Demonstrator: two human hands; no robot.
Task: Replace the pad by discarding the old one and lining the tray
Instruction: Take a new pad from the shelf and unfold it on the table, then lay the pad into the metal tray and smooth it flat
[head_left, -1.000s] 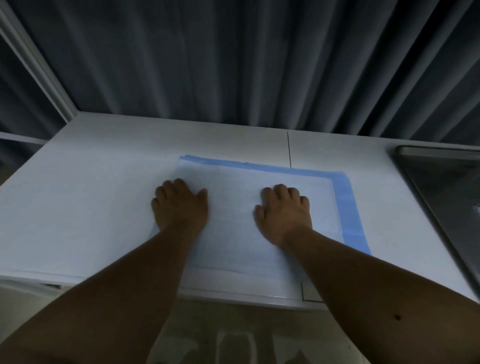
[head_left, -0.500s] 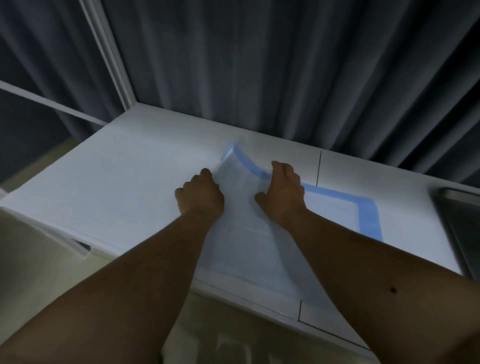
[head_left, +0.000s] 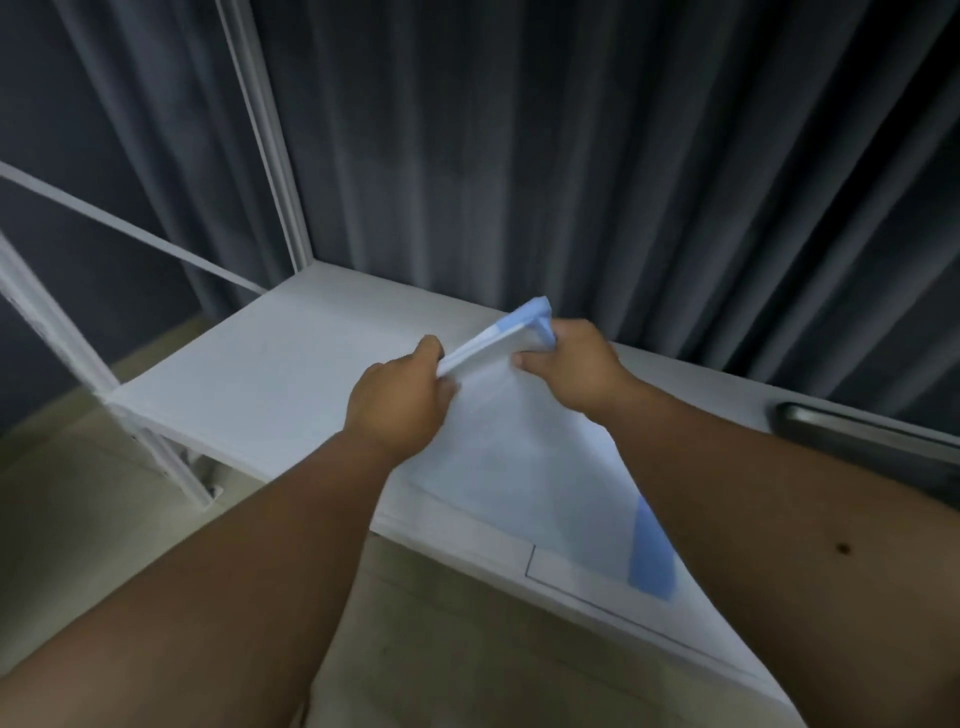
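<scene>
Both hands gripping pad (head_left: 524, 462): left hand (head_left: 400, 405) pinching its left top edge, right hand (head_left: 576, 369) clutching blue-bordered far corner. Lifting it off white counter (head_left: 270, 374), lower part draping over near edge. Metal tray (head_left: 872, 441) sitting far right.

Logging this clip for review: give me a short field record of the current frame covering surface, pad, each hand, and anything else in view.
surface: white table, in front of dark curtains
pad: white pad with blue border, far edge lifted off the table, near part draping over the front edge
left hand: left hand grips the raised edge of the pad
right hand: right hand grips the same edge near the blue corner
other: dark metal tray at right, partly out of frame
task stage: pad held, not yet in the tray
</scene>
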